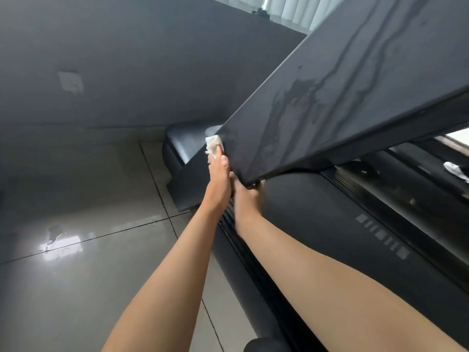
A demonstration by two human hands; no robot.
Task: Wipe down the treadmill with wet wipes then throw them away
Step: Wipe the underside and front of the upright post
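The treadmill's black slanted panel [355,92] crosses the view, with wet streaks running down its face. My left hand [219,174] holds a crumpled white wet wipe [214,143] against the panel's lower left edge. Just to its right, my right hand [247,199] grips the panel's bottom corner, and its fingers curl underneath, partly hidden. The treadmill's dark deck [330,217] lies below the panel. Its grey front cover [187,141] shows beyond the wipe.
A second white wipe [456,171] lies on the treadmill at the far right. Glossy grey floor tiles [88,262] spread to the left. A dark wall with a socket [71,81] stands behind, and window blinds [289,8] hang at the top.
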